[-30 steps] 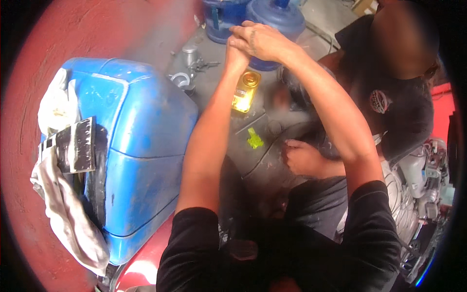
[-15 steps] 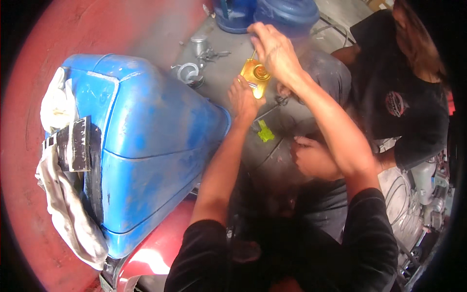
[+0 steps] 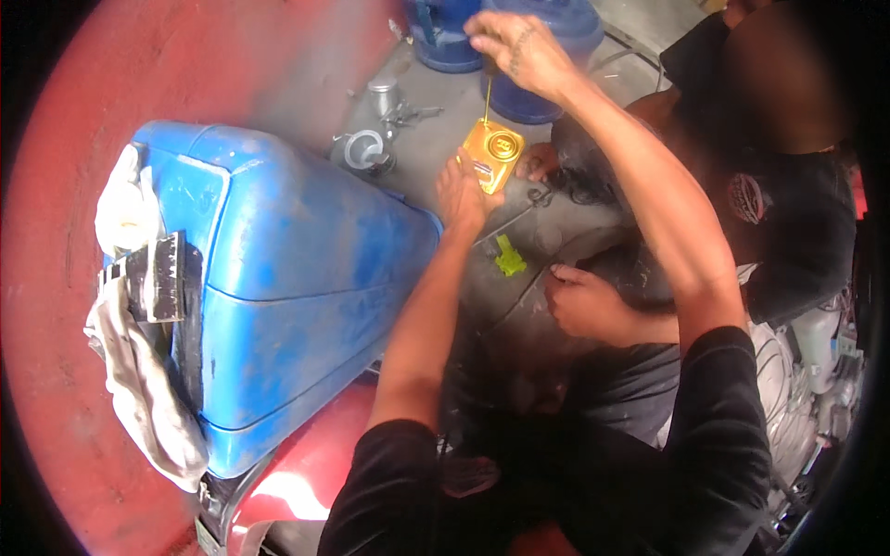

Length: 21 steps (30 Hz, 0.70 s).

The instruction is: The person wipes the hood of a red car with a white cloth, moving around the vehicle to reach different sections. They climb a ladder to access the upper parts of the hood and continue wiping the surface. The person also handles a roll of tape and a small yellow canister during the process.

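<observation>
My left hand is closed around the near left side of a yellow rectangular can with a round cap on top. Above it, my right hand is raised with its fingers curled. A thin yellow rod-like line runs from beneath that hand to the can's far left corner. Whether it is a stick or a liquid stream is hard to tell; its upper end is hidden under my right hand. A co-worker's hand is close to the can's right side.
A big blue plastic drum fills the left, with white rags on it. Beyond are a spray gun, a clear cup and blue water jugs. A lime-green piece lies nearer. A crouching co-worker's other hand is right.
My right hand has risen away from the can, and more of the thin yellow line shows. My left hand stays on the can. The view has shifted slightly.
</observation>
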### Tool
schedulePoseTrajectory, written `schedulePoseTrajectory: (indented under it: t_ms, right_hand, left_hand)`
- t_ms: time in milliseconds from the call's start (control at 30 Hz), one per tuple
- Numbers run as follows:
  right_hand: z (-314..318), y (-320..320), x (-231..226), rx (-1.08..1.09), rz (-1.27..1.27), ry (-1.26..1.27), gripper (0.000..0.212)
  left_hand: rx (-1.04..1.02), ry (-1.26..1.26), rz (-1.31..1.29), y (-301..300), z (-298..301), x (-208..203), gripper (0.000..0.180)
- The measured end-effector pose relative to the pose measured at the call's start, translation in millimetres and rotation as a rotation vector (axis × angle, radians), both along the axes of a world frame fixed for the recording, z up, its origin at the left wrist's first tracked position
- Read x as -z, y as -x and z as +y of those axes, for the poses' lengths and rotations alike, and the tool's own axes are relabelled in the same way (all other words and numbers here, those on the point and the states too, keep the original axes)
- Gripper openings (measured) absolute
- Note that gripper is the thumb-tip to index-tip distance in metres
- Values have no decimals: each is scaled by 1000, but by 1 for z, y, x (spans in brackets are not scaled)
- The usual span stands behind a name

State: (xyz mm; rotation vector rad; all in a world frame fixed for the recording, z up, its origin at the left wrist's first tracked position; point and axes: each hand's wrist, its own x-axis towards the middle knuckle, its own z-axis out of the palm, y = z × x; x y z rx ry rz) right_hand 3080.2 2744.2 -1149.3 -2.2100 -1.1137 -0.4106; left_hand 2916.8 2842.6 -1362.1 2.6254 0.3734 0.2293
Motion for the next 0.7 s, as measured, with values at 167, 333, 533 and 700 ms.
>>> schedulePoseTrajectory:
  t_ms: [167,333,533,700]
  right_hand:
    - [-3,-10,-16,43,1,19,27]
    - [-14,-14,-25,84,-11,38,27]
    - [-24,4,-4,129,-41,38,28]
    - [-33,18,9,124,-40,89,27]
  left_hand:
    - [5,-23,8,0,-1,-4,119]
    - [12,-34,25,1,-2,1,120]
    - [11,-20,29,2,-1,-4,120]
    - [-51,20,-71,27,-6,-26,107]
